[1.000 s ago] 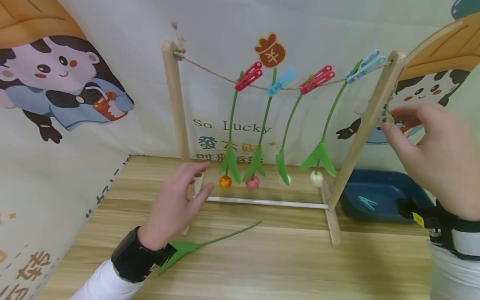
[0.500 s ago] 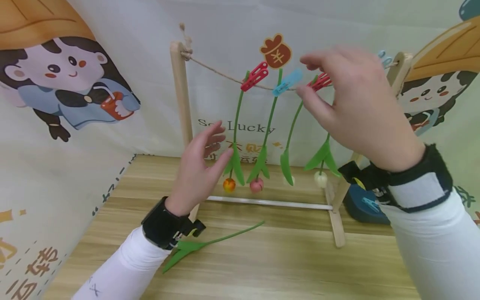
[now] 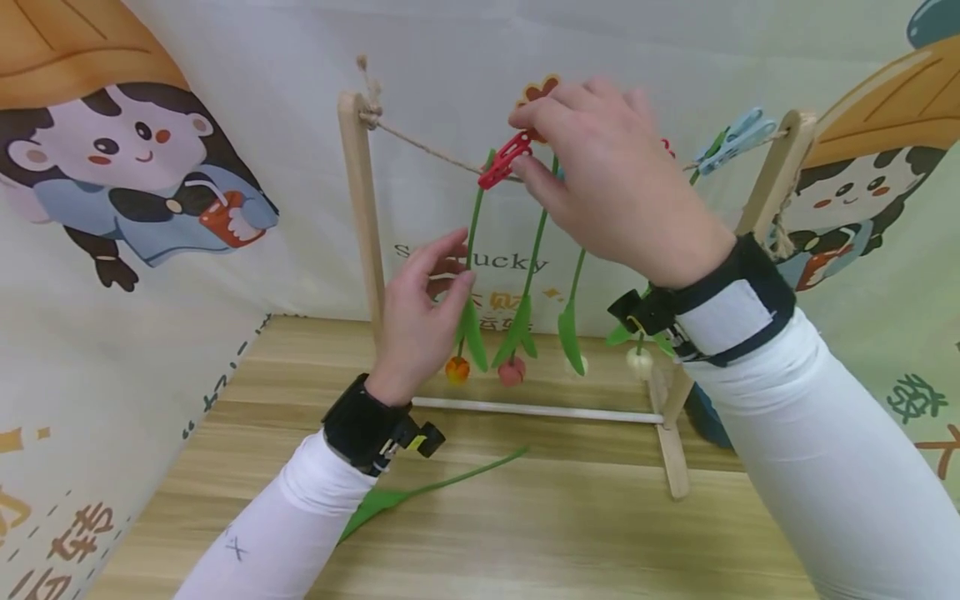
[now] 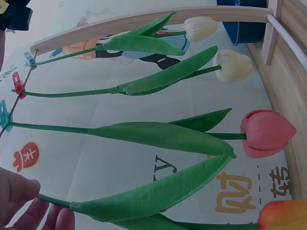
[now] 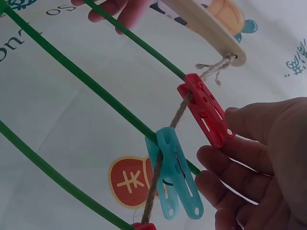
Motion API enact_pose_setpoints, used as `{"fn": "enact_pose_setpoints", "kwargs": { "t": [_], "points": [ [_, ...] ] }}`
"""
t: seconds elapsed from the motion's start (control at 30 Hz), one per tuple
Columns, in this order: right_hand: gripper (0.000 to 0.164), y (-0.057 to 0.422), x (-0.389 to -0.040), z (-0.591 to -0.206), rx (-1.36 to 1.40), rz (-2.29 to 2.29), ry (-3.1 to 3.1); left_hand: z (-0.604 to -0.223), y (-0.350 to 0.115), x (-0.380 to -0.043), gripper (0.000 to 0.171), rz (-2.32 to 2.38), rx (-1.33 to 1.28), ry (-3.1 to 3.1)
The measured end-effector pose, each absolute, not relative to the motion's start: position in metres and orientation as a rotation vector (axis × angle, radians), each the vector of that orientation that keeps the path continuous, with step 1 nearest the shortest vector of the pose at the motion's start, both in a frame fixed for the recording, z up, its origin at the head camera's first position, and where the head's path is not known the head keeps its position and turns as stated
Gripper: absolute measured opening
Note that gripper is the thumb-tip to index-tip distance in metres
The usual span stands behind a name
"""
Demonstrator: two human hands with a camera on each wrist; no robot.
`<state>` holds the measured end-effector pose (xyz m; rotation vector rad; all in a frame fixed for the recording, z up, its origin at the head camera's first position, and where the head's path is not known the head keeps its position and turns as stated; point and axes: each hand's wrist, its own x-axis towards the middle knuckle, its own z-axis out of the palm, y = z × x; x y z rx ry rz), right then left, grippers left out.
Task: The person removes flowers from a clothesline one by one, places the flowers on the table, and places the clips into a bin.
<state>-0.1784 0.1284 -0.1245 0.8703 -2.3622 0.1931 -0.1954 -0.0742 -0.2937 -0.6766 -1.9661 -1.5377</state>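
A row of artificial tulips hangs heads down from a twine line, clipped by red and light blue clothespins. With thumb and fingers, my right hand point(image 3: 607, 175) pinches the handle end of the leftmost red clothespin point(image 5: 206, 112), which grips the twine point(image 5: 177, 117) and a green stem. Lower down, my left hand point(image 3: 423, 312) pinches the stem of the orange tulip point(image 3: 457, 370) above its leaves. Beside it hang a pink tulip point(image 4: 268, 134) and two white tulips, one a white tulip point(image 4: 200, 28) at the far right. A light blue clothespin point(image 5: 175, 172) sits next to my right fingers.
The twine is tied between two wooden posts, a left post point(image 3: 362, 208) and a right post point(image 3: 780, 171), joined by a white rod point(image 3: 536, 410). Another green-leaved stem point(image 3: 450, 479) lies on the table point(image 3: 570, 533). A dark blue tray point(image 3: 705, 417) is partly hidden by my right arm.
My right hand has moved left from the right post's twine end to the leftmost red clothespin. My left hand has risen to the orange tulip's stem and taken hold of it.
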Motion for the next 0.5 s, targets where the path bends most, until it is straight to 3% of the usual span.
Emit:
{"fn": "enact_pose_setpoints", "kwargs": {
  "t": [0.5],
  "points": [
    [0.02,0.1271,-0.1785,-0.1269,0.854,0.246,-2.344,-0.2947,-0.072,-0.1951,0.038,-1.48,-0.616,-2.01]
  ]
}}
